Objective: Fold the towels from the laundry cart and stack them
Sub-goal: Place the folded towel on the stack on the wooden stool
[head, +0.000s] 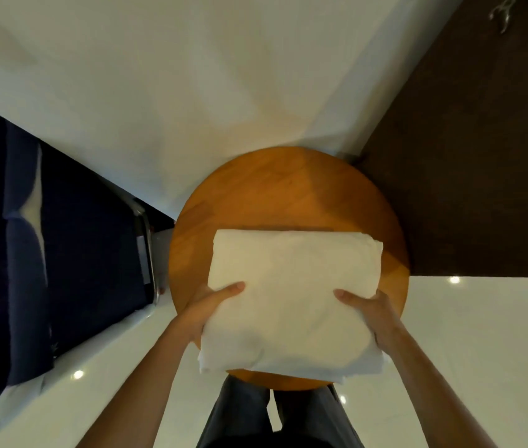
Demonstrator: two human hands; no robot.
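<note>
**Folded towel reaches the table with its near edge over the rim**

A person stands on a glossy white floor [466, 350] beside a dark navy laundry cart [71, 253], which fills the left of the view. The person holds a folded white towel [291, 286] at a round wooden table [282, 189]. The towel covers the near half of the tabletop, and its near edge juts past the rim toward the person's legs. The left hand [210, 308] grips the near left corner and the right hand [375, 315] the near right corner. Each has a thumb pressed on top and its fingers tucked beneath, out of sight. Whether the bundle already rests its full weight on the wood cannot be told.

The risk lies in that overhang. Let go where it sits, the bundle looks likely to tip or slide toward the floor. The loose layers at the near edge (fanned a little at the right corner) could spill open and undo the fold. No other folded towel shows on the table, so this one seems to be the base of the stack, and set down crooked it would tilt whatever is laid above it.
</note>
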